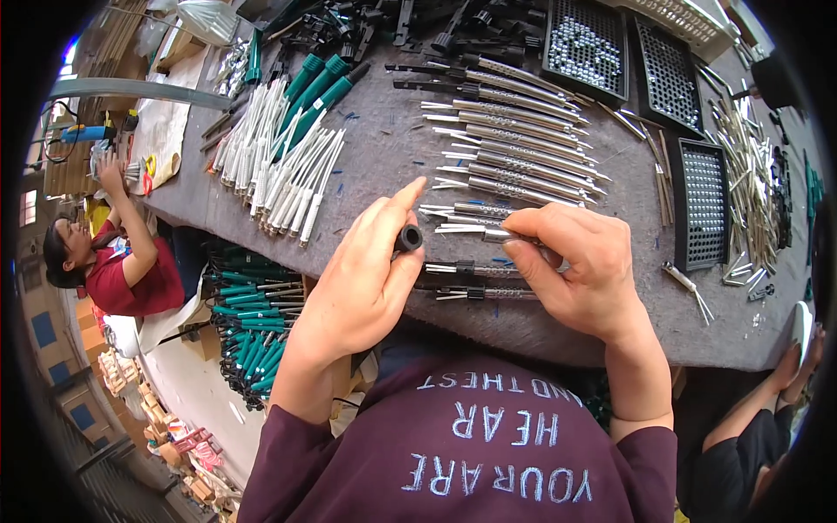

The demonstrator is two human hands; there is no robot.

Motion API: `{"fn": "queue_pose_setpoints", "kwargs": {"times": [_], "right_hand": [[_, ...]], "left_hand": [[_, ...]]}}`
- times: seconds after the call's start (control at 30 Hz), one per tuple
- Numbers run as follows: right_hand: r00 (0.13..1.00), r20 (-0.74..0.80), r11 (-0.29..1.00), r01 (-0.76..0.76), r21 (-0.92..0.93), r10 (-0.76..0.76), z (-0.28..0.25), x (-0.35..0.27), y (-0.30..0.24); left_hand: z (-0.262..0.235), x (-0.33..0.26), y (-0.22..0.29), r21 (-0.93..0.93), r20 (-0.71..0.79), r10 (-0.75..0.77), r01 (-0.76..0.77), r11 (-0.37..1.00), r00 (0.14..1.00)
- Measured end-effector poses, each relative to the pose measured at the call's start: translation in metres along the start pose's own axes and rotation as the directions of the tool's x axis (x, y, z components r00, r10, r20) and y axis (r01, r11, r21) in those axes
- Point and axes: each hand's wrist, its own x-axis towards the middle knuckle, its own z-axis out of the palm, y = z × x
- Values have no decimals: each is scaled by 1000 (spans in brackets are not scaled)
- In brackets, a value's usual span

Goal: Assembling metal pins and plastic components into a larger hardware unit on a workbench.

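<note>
My left hand (349, 283) holds a short black hollow cylinder (411, 238) between thumb and fingers, its open end turned up. To its right, my right hand (584, 266) pinches a slim metal tube (495, 234) with thumb and forefinger. Thin white wires (458, 228) stick out of that tube's left end, toward the black cylinder but apart from it. Beyond both hands lies a row of similar perforated metal tubes (523, 150) with white wire ends; the farthest ones carry black parts. Nearer me, two more tubes with black collars (462, 294) lie partly under my right hand.
White wired rods (279, 174) and green handles (318, 91) lie to the left. Black perforated trays (700, 205) and loose metal tubes (750, 174) are at right. Green-handled pieces (253, 314) are piled below the table's left edge. Another person (131, 270) sits far left.
</note>
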Motion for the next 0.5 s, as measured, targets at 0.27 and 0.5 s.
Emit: {"fn": "queue_pose_setpoints", "kwargs": {"times": [0.27,0.5], "right_hand": [[1000,6,999,-10,-30,10,4,-1,0],[1000,5,999,7,-44,-7,5,0,0]], "left_hand": [[-15,2,14,-68,84,-182,188,980,980],[-10,-2,-2,-38,-33,-21,20,999,999]]}}
